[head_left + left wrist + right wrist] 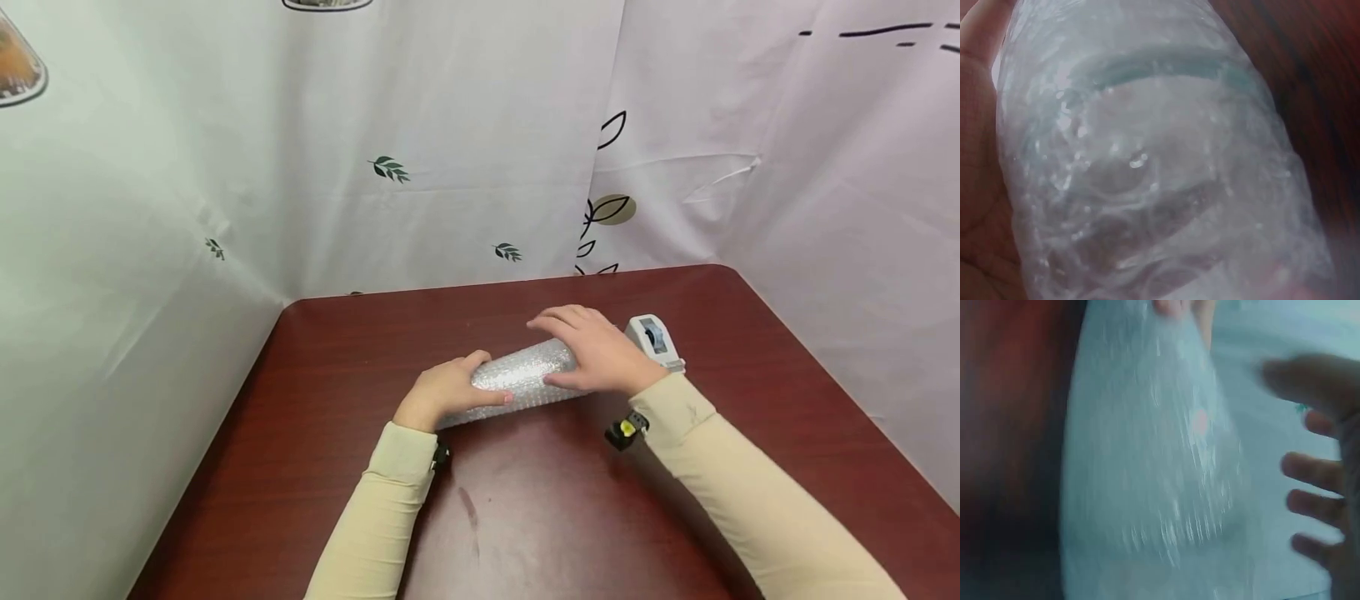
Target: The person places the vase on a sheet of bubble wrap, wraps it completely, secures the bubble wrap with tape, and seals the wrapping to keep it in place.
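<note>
A long cylindrical bundle of clear bubble wrap (pixel 525 373) lies slantwise, low over the table or on it. Through the film in the left wrist view, a teal band and pale shapes show inside the bubble wrap (pixel 1160 125); what they belong to cannot be made out. My left hand (pixel 448 387) grips the bundle's left end, thumb along the near side and fingers over the far side. Over the right end is my right hand (pixel 596 348), thumb and fingers spread. In the right wrist view those blurred fingers (pixel 1313 469) stand apart from the wrap.
A white tape dispenser (pixel 652 340) stands just beyond my right hand. The dark red table (pixel 360 350) has rounded back corners. White printed curtains (pixel 450 208) close off the back and both sides.
</note>
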The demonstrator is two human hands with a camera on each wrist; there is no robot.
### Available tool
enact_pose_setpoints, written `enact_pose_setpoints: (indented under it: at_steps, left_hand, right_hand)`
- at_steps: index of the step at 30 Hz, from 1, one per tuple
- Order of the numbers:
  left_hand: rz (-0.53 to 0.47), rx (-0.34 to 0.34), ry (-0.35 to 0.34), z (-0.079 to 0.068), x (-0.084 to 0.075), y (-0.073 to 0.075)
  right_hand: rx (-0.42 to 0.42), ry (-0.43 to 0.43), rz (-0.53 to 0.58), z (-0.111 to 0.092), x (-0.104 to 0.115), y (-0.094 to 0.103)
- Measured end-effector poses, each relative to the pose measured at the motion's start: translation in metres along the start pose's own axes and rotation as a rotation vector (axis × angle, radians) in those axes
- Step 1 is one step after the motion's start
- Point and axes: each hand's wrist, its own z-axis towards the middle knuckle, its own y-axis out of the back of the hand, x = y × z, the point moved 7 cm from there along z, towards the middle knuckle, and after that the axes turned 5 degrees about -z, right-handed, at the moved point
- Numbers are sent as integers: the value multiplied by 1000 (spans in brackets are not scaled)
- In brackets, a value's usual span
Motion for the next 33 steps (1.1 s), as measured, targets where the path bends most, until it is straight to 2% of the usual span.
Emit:
enact_pose_setpoints:
  at_steps: [2, 5, 11, 14, 16, 19, 22, 25, 28, 30, 33]
  left_hand:
    - [3, 0, 1, -1, 0, 0]
    - [3, 1, 5, -1, 0, 1]
    - [-15, -5, 6, -2, 1, 5]
    - [22, -32, -29, -2, 0, 8]
    - [72, -79, -48, -1, 1, 10]
    - [113, -206, -58, 2, 2, 16]
    - [72, -342, -41, 4, 4, 19]
    - [-21, -412, -5, 7, 6, 16]
    - [-163, -382, 46, 11, 8, 7]
    - [-270, -318, 77, 13, 7, -1]
    - [-392, -207, 76, 16, 0, -11]
  right_hand:
    - [172, 26, 7, 4, -6, -11]
    - [302, 37, 15, 4, -10, -27]
    - [304, -6, 29, 10, -11, -30]
    - [331, -49, 20, 11, -11, -30]
    - [346, -90, 3, 10, -13, -31]
    - [336, -174, -30, 9, -17, -32]
    - [327, -296, -48, 7, -22, -35]
    - [344, -428, -30, 6, -24, -42]
    - [364, -539, -1, 6, -24, -49]
    - [364, -609, 27, 7, -23, -52]
    - [352, -697, 64, 7, -24, -54]
